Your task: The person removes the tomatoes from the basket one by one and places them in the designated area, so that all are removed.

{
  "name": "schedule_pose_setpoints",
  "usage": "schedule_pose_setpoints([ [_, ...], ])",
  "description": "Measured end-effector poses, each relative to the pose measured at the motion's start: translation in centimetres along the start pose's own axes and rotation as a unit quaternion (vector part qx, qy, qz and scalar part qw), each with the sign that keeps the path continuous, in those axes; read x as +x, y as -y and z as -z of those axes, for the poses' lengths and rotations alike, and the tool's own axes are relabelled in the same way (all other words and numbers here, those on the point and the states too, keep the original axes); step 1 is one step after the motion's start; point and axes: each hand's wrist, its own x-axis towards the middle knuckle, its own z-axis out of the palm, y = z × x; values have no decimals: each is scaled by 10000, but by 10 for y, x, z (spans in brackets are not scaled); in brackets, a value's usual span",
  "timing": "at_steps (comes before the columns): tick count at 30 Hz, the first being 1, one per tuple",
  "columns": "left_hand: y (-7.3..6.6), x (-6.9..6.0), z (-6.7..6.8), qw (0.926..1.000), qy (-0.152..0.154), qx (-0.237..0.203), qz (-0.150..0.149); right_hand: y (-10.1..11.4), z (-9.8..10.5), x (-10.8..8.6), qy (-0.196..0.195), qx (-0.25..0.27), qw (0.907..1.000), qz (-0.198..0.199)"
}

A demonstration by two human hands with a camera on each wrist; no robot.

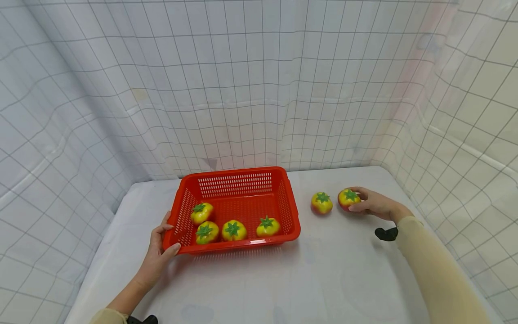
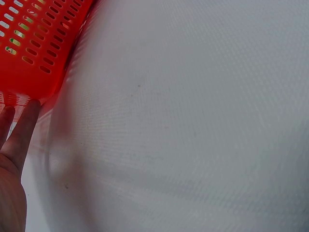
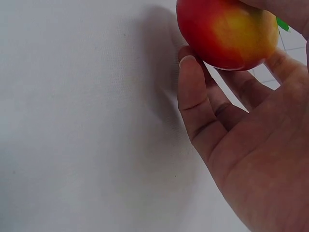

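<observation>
My left hand grips the front left corner of a red plastic basket, thumb on the rim and fingers along the side. In the left wrist view, fingers reach the slotted basket. Several yellow tomatoes with green star-shaped tops, one of them a tomato at the front, lie inside toward the front and left. To the right, my right hand holds a red-and-yellow tomato between thumb and fingers. The right wrist view shows this tomato with fingers curled beneath it.
Another red-and-yellow tomato sits on the white tabletop between the basket and my right hand. White grid-patterned curtains hang at the back and both sides. A black wrist device shows at the right sleeve.
</observation>
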Motion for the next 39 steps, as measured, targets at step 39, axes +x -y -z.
schedule_pose_setpoints([
  [39, 1, 2, 1, 10000, -21, -56, 36, -3, -3, -1, -247, -190, 9995, -112],
])
